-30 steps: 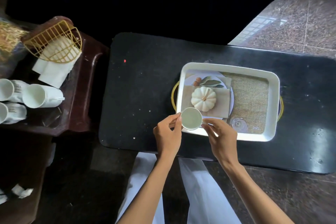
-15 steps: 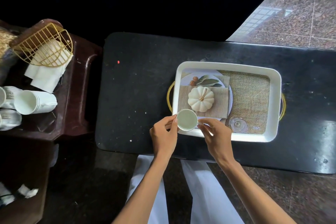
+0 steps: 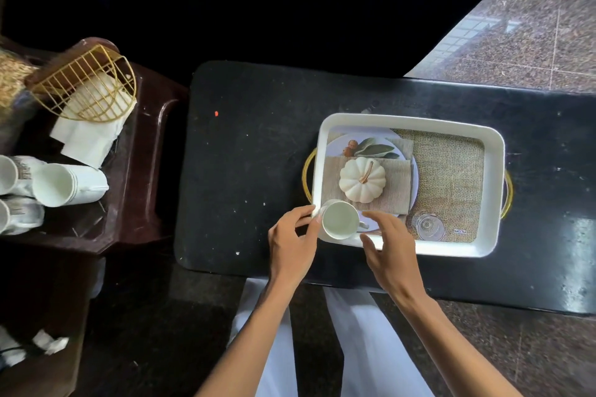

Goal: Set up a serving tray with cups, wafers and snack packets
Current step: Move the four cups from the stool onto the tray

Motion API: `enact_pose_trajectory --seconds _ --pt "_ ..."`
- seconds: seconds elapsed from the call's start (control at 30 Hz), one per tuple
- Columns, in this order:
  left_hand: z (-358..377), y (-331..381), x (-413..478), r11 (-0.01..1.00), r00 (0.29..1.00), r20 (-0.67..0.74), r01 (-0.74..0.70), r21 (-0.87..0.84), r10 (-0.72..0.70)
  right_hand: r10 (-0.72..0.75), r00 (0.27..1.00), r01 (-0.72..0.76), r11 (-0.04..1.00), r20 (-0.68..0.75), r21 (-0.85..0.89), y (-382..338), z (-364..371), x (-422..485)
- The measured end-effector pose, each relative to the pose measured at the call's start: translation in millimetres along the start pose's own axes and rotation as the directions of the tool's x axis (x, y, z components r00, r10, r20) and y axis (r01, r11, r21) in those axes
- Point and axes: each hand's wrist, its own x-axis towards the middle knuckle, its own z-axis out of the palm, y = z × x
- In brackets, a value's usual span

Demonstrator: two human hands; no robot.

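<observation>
A white serving tray (image 3: 493, 171) with gold handles sits on the black table (image 3: 245, 155); its base shows a burlap, plate and white pumpkin design. A white cup (image 3: 338, 219) stands upright at the tray's near-left corner, its handle pointing right. My left hand (image 3: 292, 237) pinches the cup's left rim with thumb and forefinger. My right hand (image 3: 392, 246) hovers just right of the cup, fingers spread beside the handle and holding nothing. No wafers or snack packets are in view.
On a brown side table (image 3: 129, 203) at the left lie stacked white cups (image 3: 53, 185) on their sides. Behind them is a gold wire holder (image 3: 87, 84) with white napkins (image 3: 84, 138). A dark sofa rises behind the black table.
The cup has settled a little further into the tray's near-left corner. My right hand has let go of the handle and spread its fingers. The left hand stays on the rim.
</observation>
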Motion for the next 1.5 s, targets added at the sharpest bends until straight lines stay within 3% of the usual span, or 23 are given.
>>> enact_pose_trajectory --seconds 0.17,0.33,0.43,0.53,0.63,0.8,1.0,1.23,1.5 --pt "-42.4 -2.4 -4.2 0.995 0.991 -0.093 -0.097 0.028 0.099 -0.084 0.996 0.082 0.993 -0.019 -0.082 -36.6 1.3 -8.5" --pt "-104.6 -10.3 -5.4 0.984 0.946 -0.281 -0.134 0.12 0.163 -0.21 0.977 0.213 0.968 0.041 -0.132 -94.5 33.7 -3.8" --pt "-156.1 -16.0 -4.5 0.964 0.87 -0.422 -0.192 0.185 0.255 -0.327 0.944 0.331 0.932 0.056 -0.146 -138.1 64.8 1.5" --pt "-213.2 -28.4 -3.2 0.922 0.748 -0.548 -0.239 0.303 0.374 -0.449 0.889 0.456 0.86 0.085 -0.23 -185.0 99.5 5.7" --pt "-265.6 -49.0 0.4 0.891 0.676 -0.605 -0.183 0.415 0.421 -0.504 0.848 0.529 0.788 0.162 -0.316 -228.9 133.4 8.7" --pt "-328.1 -82.2 17.3 0.785 0.717 -0.521 -0.059 0.616 0.463 -0.518 0.799 0.602 0.68 0.307 -0.419 -285.7 183.2 17.8" --pt "-350.4 -96.6 43.7 0.77 0.761 -0.425 -0.151 0.619 0.491 -0.566 0.768 0.64 0.684 0.3 -0.351 -326.9 224.4 32.5" --pt "-343.4 -94.2 52.8 0.804 0.761 -0.427 -0.203 0.559 0.488 -0.459 0.859 0.478 0.877 0.226 -0.038 -332.5 242.3 37.6" --pt "-337.0 -88.3 52.0 0.895 0.781 -0.471 -0.245 0.372 0.41 -0.46 0.869 0.444 0.887 0.181 0.125 -331.3 245.0 52.6"
